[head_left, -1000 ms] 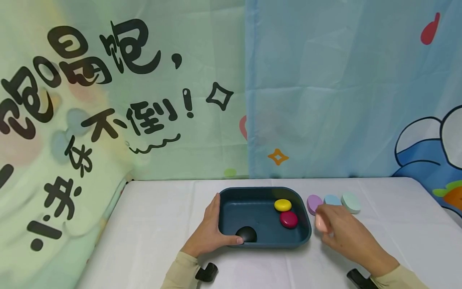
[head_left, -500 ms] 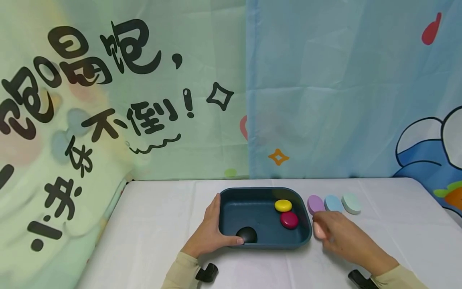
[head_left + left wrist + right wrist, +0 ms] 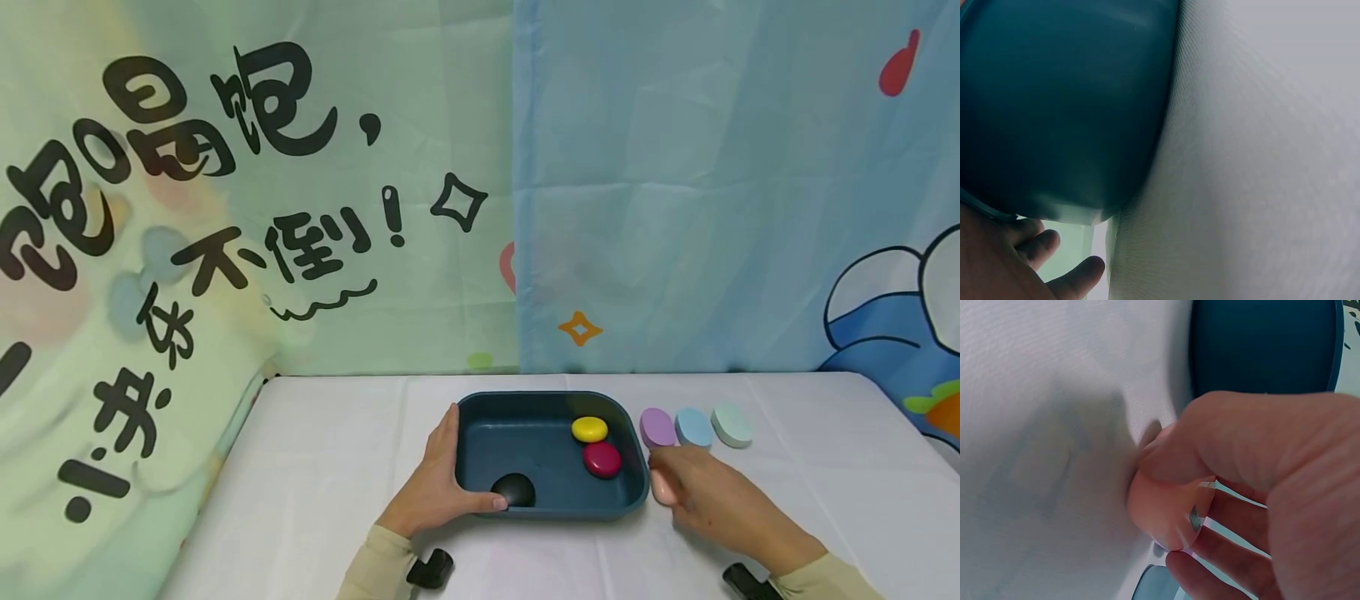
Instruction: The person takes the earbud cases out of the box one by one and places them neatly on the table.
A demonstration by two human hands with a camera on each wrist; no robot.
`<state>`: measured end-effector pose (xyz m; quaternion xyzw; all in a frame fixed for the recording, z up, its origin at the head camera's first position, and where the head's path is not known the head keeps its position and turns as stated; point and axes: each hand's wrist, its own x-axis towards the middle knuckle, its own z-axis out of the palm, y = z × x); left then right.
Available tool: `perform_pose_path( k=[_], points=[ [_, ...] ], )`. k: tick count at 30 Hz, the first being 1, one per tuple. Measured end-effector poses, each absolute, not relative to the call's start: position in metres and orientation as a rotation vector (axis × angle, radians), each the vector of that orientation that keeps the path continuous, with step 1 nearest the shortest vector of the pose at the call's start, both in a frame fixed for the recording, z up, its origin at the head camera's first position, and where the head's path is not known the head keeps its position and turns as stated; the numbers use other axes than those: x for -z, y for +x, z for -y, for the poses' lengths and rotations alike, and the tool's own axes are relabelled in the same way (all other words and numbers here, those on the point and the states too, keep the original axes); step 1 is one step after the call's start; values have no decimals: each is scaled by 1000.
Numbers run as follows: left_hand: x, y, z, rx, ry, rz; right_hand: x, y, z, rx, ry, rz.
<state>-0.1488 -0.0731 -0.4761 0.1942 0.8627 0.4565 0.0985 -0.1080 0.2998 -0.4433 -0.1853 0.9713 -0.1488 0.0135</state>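
Observation:
A dark teal tray [image 3: 551,512] lies on the white cloth. My left hand [image 3: 435,483] holds its left end, thumb over the near-left rim and fingers along the left wall; the left wrist view shows several fingers [image 3: 1082,275] beyond that wall. Inside, a black rounded piece [image 3: 516,490] lies near the thumb, with a yellow oval piece [image 3: 589,429] and a crimson one [image 3: 602,459] toward the right. Just outside the right wall, my right hand [image 3: 716,500] pinches a smooth peach-coloured round piece [image 3: 1169,509] between thumb and fingers, close over the cloth. The hand hides part of it.
Behind my right hand stand a purple disc [image 3: 657,428], a light blue disc [image 3: 693,427] and a mint disc [image 3: 732,425] in a row. White cloth [image 3: 300,500] covers the table. Printed curtains [image 3: 420,125] hang at its back and left.
My right hand has come down slightly toward the near side with the peach piece, uncovering more of the light blue disc. The left hand and tray keep their place.

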Motion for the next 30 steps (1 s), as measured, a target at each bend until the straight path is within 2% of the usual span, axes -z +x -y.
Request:
perform_pose_path(
  k=[17, 30],
  points=[
    [476, -149, 73, -1366, 571, -2545, 444, -108, -303, 449, -637, -3015],
    [478, -150, 73, -1347, 577, -2561, 424, -103, -297, 397, -658, -3146]
  ],
)
